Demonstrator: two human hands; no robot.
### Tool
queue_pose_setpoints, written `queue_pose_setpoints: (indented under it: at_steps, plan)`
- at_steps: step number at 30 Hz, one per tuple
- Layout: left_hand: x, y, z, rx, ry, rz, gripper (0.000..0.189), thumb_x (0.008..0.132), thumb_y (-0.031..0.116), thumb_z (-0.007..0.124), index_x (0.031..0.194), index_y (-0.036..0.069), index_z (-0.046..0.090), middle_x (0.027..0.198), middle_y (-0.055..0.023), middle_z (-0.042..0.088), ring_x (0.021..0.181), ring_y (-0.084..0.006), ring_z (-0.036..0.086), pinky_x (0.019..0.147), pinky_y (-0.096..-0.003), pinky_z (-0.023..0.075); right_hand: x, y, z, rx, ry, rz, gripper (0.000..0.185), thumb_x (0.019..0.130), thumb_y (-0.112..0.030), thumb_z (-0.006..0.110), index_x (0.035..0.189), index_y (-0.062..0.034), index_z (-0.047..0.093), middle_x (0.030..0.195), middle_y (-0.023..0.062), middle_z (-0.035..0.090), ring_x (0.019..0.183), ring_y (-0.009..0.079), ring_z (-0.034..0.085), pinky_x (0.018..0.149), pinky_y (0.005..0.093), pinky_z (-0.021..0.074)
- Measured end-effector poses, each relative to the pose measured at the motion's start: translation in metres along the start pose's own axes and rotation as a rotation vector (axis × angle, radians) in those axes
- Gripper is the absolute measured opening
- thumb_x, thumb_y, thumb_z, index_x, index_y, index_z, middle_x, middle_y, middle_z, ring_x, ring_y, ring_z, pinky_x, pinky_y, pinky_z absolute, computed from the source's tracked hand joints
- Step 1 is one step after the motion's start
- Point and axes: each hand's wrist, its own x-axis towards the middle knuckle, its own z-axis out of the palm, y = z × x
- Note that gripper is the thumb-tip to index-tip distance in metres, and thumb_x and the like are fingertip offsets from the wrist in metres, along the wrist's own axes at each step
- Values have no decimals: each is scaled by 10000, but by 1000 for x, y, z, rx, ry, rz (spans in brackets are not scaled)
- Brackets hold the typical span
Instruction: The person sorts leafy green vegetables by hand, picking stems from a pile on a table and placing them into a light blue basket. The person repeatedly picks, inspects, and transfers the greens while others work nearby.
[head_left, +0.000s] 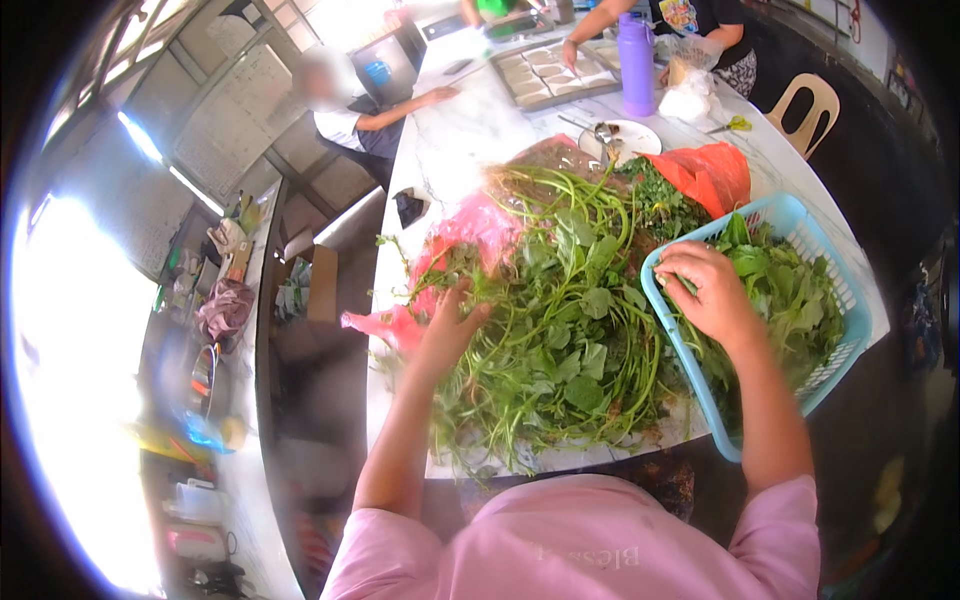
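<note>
A large heap of leafy green stems (570, 337) covers the near part of the marble-patterned table, partly on a pink plastic bag (484, 225). My left hand (450, 322) is at the heap's left side, among the stems, slightly blurred; whether its fingers hold a stem is unclear. My right hand (694, 289) is over the left rim of a light blue plastic basket (855, 330), fingers bent, with a tiny pale or green bit at the fingertips. Picked leaves (795, 300) lie inside the basket. Behind it, a red plastic bag (705, 176) lies beside more greens (660, 195).
Farther back are a white plate (637, 139) with a spoon, a purple bottle (637, 67), a tray (555, 75) and yellow-handled scissors (739, 123). A person (345, 112) sits at the left edge; other people are at the far end. A beige chair (806, 109) stands right.
</note>
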Motion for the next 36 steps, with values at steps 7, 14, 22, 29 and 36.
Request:
queue_pose_setpoints:
  at_steps: [7, 14, 22, 29, 36]
  plan:
    - [-30, 40, -10, 311, 44, 82, 433, 838, 328, 706, 1159, 50, 623, 1194, -193, 604, 1152, -387, 542, 979, -497, 414, -2, -4, 3, 6, -23, 19, 83, 793, -12, 663, 873, 7, 669, 935, 145, 659, 848, 341, 624, 749, 393, 495]
    - [-46, 53, -16, 277, -123, -57, 318, 806, 253, 686, 1069, 73, 694, 915, -151, 695, 881, -313, 664, 786, -418, 510, -2, -17, -3, -39, -17, -14, 85, 765, -9, 673, 848, -8, 657, 936, 144, 661, 884, 336, 625, 771, 397, 491]
    - [-31, 130, -59, -150, 396, 266, 164, 845, 140, 666, 975, 45, 695, 857, -157, 677, 820, -332, 656, 730, -399, 509, -1, -26, -9, -13, 69, 70, 105, 748, 28, 682, 852, 21, 664, 930, 147, 664, 860, 314, 638, 766, 379, 498]
    - [-47, 142, -48, -108, 118, 600, 168, 821, 117, 689, 973, 47, 698, 846, -144, 663, 814, -318, 631, 719, -392, 495, 2, -7, -7, 10, 132, 115, 121, 766, 13, 681, 887, 3, 677, 904, 148, 663, 822, 281, 647, 751, 342, 499]
    - [-42, 118, -38, -185, -72, 744, 162, 853, 137, 660, 984, 44, 677, 866, -116, 646, 832, -330, 612, 734, -422, 487, -2, 2, 5, 364, 62, 297, 172, 794, -7, 673, 963, 25, 673, 909, 114, 648, 888, 214, 637, 834, 331, 482]
